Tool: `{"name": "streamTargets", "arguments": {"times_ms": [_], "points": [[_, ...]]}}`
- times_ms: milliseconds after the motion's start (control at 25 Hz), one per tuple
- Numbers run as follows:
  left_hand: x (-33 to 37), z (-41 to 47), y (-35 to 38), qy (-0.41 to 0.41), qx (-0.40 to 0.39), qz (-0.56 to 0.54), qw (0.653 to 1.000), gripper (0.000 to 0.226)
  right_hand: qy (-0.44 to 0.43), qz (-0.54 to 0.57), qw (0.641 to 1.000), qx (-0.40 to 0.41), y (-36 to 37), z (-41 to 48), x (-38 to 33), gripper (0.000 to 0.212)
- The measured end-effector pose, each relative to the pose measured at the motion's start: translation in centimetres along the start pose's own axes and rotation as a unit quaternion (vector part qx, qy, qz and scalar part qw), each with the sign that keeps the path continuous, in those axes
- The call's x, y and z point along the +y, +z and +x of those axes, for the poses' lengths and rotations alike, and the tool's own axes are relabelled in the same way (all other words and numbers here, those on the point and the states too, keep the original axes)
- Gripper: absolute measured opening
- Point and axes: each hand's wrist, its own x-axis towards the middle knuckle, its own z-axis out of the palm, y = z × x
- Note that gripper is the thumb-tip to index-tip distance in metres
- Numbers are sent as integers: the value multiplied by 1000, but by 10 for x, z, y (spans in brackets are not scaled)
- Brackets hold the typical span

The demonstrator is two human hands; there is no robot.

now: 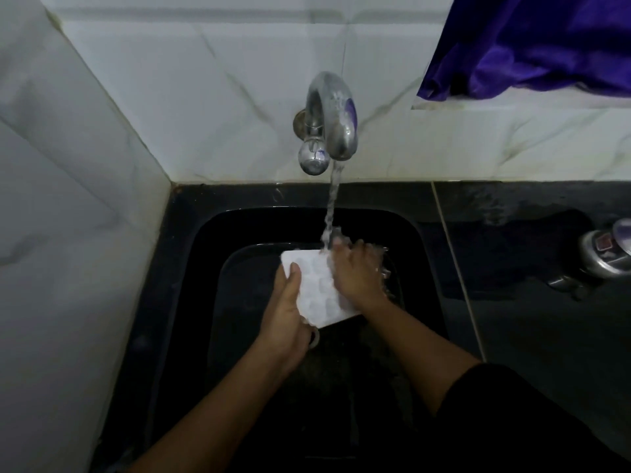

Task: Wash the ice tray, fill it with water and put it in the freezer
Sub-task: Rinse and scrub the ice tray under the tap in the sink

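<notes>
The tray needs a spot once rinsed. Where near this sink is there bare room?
The dark counter between the sink and the metal container is bare. The strip behind the sink under the tap is narrow. The basin's middle is crowded: left hand and right hand hold the ice tray there.

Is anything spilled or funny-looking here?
Yes: the counter right of the sink looks wet, a dark puddle reaching a metal item. The tray is tilted under the tap, but that is just washing.
</notes>
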Motion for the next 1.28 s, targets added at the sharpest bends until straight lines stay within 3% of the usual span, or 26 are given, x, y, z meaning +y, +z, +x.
{"name": "streamTargets", "arguments": {"times_ms": [80, 200, 320, 400, 480, 560, 640, 720, 840, 880, 1000, 1080, 1200, 1280], "points": [[-3, 4, 4, -24, 8, 19, 1000, 53, 14, -4, 1000, 8, -7, 6, 0, 109], [-2, 27, 1, -34, 31, 2, 999, 59, -52, -21, 996, -72, 17, -24, -7, 87], [-8, 41, 9, -24, 45, -9, 999, 55, -99, -51, 991, -76, 18, -12, 5, 95], [-12, 43, 17, -18, 43, 10, 999, 49, -29, -1, 999, -29, 2, 15, 12, 102], [-13, 47, 18, -15, 54, 16, 998, 42, 38, -4, 999, -15, 0, 23, 16, 90], [-13, 57, 10, -23, 73, 9, 997, 47, -36, -96, 994, -44, 10, 0, 9, 78], [-14, 65, 2, -35, 76, 0, 997, 61, -102, -80, 988, -87, 16, -23, 9, 77], [-19, 64, 4, -34, 68, 22, 997, 71, -70, -27, 995, -73, 11, -10, 14, 83], [-27, 52, 19, -26, 53, 57, 997, 58, 85, 15, 996, -5, -11, 31, 20, 97], [-28, 51, 21, -27, 56, 59, 996, 54, 86, 1, 996, -1, -9, 30, 19, 99], [-22, 60, 17, -5, 75, 29, 997, 46, -40, -36, 994, -92, 13, -10, 5, 85], [-18, 58, 19, -3, 92, 35, 995, 44, -79, -29, 990, -116, 12, -21, 4, 82], [-27, 45, 25, -21, 53, 41, 998, 41, 48, 24, 998, -36, -9, 22, 17, 94], [-25, 44, 26, -27, 46, 31, 998, 46, 67, -13, 997, -26, -6, 24, 20, 95]]}}
